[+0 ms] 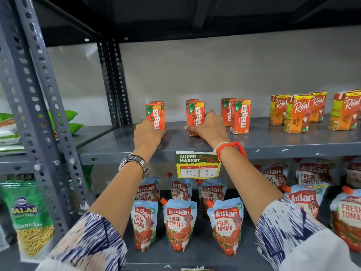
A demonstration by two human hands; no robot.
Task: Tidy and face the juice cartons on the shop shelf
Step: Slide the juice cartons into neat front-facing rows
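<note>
Left hand (147,133) grips one upright carton (156,116); right hand (208,129) grips the next (196,118). Third pair (240,116) just right, nearer right hand.

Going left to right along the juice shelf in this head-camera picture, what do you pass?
Left Maaza carton held by the left hand → middle Maaza carton held by the right hand → right Maaza carton → Real cartons.

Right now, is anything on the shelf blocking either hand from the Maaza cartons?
Nothing visible. The left hand already rests on the leftmost Maaza carton, and the right hand on the middle Maaza carton. The shelf in front is bare.
</note>
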